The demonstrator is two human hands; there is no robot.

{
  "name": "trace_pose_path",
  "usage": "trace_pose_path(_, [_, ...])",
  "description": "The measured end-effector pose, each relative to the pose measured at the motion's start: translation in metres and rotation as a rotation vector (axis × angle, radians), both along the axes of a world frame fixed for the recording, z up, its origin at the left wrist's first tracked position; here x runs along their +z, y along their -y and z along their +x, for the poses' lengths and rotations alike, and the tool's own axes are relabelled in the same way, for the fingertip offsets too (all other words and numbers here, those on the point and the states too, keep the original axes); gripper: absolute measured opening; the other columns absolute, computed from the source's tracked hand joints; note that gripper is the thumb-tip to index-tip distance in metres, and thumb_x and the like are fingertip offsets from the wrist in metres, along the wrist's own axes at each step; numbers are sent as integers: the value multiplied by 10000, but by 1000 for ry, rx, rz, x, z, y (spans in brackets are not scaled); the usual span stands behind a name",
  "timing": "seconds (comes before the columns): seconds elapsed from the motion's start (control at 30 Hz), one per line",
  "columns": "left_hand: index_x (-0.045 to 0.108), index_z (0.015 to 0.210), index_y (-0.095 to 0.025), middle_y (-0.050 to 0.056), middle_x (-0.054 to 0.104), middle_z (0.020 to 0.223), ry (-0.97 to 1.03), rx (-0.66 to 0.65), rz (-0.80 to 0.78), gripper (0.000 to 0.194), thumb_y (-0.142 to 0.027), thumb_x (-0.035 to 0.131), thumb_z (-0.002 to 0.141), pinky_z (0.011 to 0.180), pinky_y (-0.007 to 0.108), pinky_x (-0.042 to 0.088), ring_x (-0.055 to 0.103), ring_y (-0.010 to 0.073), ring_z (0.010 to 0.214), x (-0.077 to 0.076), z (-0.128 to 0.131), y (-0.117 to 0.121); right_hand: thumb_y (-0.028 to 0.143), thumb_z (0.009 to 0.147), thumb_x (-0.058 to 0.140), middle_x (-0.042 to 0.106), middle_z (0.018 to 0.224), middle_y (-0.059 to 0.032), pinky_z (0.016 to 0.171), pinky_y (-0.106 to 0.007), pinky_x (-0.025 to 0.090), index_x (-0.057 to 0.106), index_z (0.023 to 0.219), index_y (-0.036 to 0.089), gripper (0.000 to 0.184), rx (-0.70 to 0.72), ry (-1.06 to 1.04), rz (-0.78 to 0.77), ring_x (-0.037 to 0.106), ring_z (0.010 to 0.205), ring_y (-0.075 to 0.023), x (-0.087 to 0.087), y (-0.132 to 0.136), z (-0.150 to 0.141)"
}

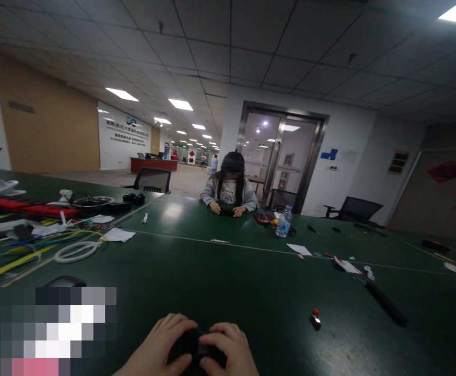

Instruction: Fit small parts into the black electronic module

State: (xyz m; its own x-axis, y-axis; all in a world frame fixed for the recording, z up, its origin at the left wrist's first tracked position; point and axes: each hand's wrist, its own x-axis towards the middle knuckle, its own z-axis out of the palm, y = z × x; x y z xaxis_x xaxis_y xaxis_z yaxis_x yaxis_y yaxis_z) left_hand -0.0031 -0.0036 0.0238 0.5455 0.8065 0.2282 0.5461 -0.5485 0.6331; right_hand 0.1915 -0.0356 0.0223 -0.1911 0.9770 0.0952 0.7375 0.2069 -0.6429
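At the bottom middle of the head view, a small black object (pixel 192 342) rests low over the green table. My left hand (pixel 163 342) curves round its left side, thumb in front and fingers over the top. From the other side my right hand (pixel 230 347) grips it in the same way. The fingers cover most of the object, so its exact kind is hidden. A small red and silver item (pixel 316 318) lies on the table to the right of my hands.
Across the green table (pixel 196 261) sits a person (pixel 230 183) with both hands on a dark object. A water bottle (pixel 283 221) stands at the right of that person. Cables (pixel 77 251) and tools crowd the left; a black rod (pixel 386 303) lies at right.
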Motion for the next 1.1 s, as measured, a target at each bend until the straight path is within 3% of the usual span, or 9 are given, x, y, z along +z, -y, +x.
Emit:
trace_pose_path(0.47, [566, 1092, -272, 30, 604, 1079, -7, 11, 6, 405, -202, 570, 694, 905, 372, 379, 504, 252, 1008, -5, 0, -1, 241, 656, 680, 607, 1100, -12, 913, -345, 353, 658, 976, 369, 345, 1, 17, -17, 513, 1059, -234, 0, -1, -1])
trace_pose_path(1.1, [564, 1098, -280, 24, 603, 1085, -29, -18, -22, 418, -195, 578, 689, 905, 369, 381, 507, 244, 1013, -1, -1, -2, 244, 660, 676, 600, 1105, -14, 915, -348, 355, 654, 985, 370, 350, 10, 7, -28, 512, 1063, -237, 2, 0, 0])
